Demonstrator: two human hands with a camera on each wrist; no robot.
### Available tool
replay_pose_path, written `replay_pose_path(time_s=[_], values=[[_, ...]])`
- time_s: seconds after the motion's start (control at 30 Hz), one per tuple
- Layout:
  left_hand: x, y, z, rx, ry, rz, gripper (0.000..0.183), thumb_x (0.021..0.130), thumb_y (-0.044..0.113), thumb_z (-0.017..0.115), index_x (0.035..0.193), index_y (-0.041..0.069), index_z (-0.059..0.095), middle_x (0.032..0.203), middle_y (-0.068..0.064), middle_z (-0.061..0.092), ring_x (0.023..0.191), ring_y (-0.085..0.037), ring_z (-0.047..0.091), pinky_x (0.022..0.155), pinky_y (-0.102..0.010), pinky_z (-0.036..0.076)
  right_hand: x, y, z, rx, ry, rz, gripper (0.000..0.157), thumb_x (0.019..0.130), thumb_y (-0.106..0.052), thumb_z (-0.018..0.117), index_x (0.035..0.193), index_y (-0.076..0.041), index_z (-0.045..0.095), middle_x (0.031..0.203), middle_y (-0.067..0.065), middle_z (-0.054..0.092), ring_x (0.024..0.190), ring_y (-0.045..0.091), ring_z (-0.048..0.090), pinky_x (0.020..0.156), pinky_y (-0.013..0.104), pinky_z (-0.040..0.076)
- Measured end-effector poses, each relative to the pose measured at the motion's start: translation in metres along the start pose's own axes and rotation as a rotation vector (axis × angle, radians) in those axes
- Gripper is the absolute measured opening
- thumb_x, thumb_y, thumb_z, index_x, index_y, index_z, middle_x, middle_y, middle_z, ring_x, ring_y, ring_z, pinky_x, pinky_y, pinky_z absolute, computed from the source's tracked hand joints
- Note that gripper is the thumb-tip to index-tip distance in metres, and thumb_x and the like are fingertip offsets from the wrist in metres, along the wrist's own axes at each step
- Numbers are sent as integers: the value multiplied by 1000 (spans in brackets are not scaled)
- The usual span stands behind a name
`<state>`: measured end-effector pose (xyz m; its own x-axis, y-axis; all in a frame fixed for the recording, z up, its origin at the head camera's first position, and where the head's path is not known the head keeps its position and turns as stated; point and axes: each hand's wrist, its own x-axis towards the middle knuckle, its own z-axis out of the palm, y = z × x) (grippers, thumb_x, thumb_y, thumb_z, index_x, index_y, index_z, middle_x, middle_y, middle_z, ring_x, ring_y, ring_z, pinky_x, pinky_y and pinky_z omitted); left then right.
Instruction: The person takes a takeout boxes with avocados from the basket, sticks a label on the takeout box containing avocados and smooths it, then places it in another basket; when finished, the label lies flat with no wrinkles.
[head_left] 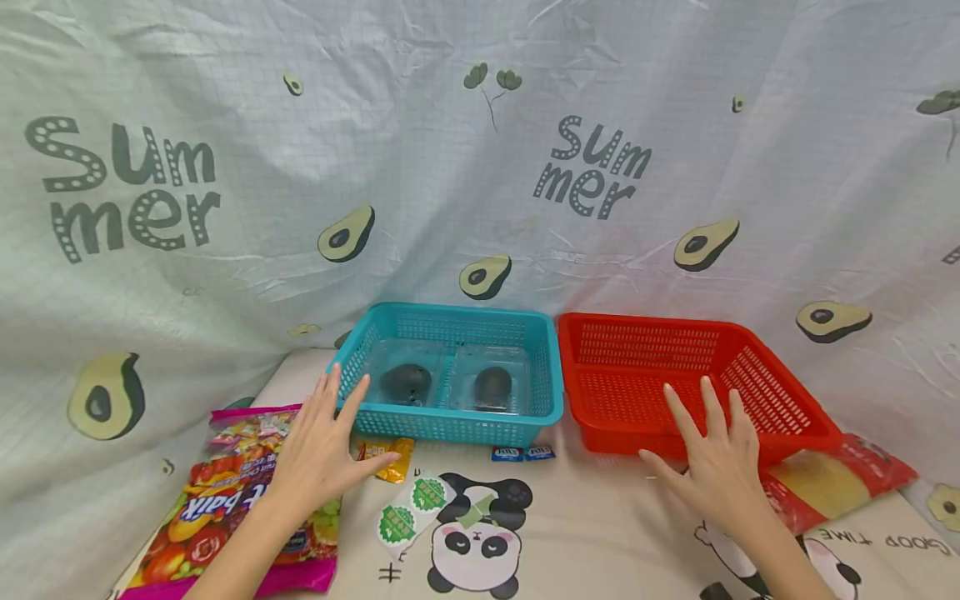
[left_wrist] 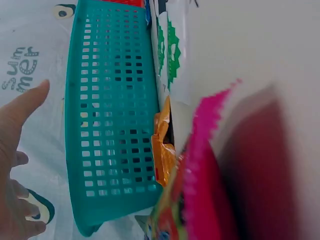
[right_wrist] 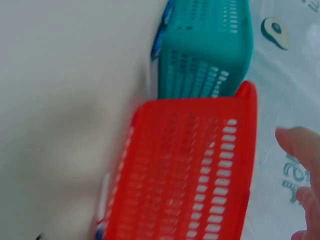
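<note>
My left hand point(head_left: 318, 454) hovers with fingers spread over the front left corner of the teal basket point(head_left: 457, 425) and holds nothing. In the left wrist view its thumb point(left_wrist: 30, 102) is stretched out beside that basket. Inside the basket lie two clear plastic trays point(head_left: 491, 379). My right hand point(head_left: 720, 467), fingers spread and holding nothing, is in front of the red basket point(head_left: 637, 375), its fingertips overlapping the front rim in the head view. The right wrist view shows part of this hand point(right_wrist: 305, 165) beside the red basket.
A magenta-edged candy bag point(head_left: 217, 517) lies under my left forearm. Near the teal basket are an orange wrapper point(head_left: 397, 462), small blue packets point(head_left: 522, 453) and round green stickers point(head_left: 412, 508). A red and yellow packet point(head_left: 840, 479) lies right of the red basket. Behind hangs a printed curtain point(head_left: 420, 167).
</note>
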<state>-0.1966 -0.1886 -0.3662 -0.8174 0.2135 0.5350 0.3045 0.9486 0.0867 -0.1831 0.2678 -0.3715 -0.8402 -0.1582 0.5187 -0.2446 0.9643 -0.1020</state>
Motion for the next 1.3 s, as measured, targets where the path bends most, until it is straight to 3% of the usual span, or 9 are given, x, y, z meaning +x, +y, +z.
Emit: replay_pose_path(time_s=[0.13,0.27,0.57,0.73,0.83,0.97,1.13,1.3], values=[[14,8,-1,-47,-46,-25,99,63,73,55,141,19,25,147,-18,10,127,-43,26,94,-59,30,16,-17,2,95,24,-25,75,81,-41,57,142,-23,19,146,19,5,129,45,1,87,70,18],[33,16,-1,-118,-83,-27,89,70,69,53,139,17,30,147,-16,11,126,-42,29,89,-59,35,35,-41,3,164,17,-37,69,83,-35,56,142,-20,22,145,20,10,127,45,9,89,67,21],[73,30,21,-388,-199,-56,68,83,55,48,135,14,35,144,-15,20,128,-38,26,93,-59,32,81,-88,24,425,-229,-18,62,89,-37,48,141,-15,24,145,18,11,128,40,13,93,64,25],[92,40,39,-619,-324,-51,55,90,43,43,134,11,36,138,-15,33,119,-32,41,90,-50,40,104,-99,43,610,-340,17,59,91,-46,38,140,-13,27,144,16,20,128,37,24,95,58,30],[103,44,48,-699,-379,-72,50,93,40,41,133,11,38,136,-14,37,115,-31,46,88,-46,43,117,-109,52,690,-390,59,58,91,-45,39,139,-14,28,143,12,25,127,32,30,96,53,33],[115,49,62,-718,-434,-123,49,93,35,43,132,7,39,134,-15,40,117,-32,45,90,-46,41,137,-122,66,699,-464,116,54,92,-35,43,139,-11,29,142,11,29,129,31,27,99,51,30],[117,54,72,-730,-532,-197,53,91,31,47,136,6,33,139,-16,34,125,-34,34,96,-50,34,148,-133,81,656,-569,218,51,92,-23,42,138,-2,29,141,14,30,130,33,25,100,52,27],[118,55,72,-736,-590,-243,55,91,32,47,137,7,30,140,-14,32,126,-34,32,96,-51,33,149,-137,89,593,-566,249,50,91,-19,42,135,3,32,140,18,31,131,34,22,101,51,26]])
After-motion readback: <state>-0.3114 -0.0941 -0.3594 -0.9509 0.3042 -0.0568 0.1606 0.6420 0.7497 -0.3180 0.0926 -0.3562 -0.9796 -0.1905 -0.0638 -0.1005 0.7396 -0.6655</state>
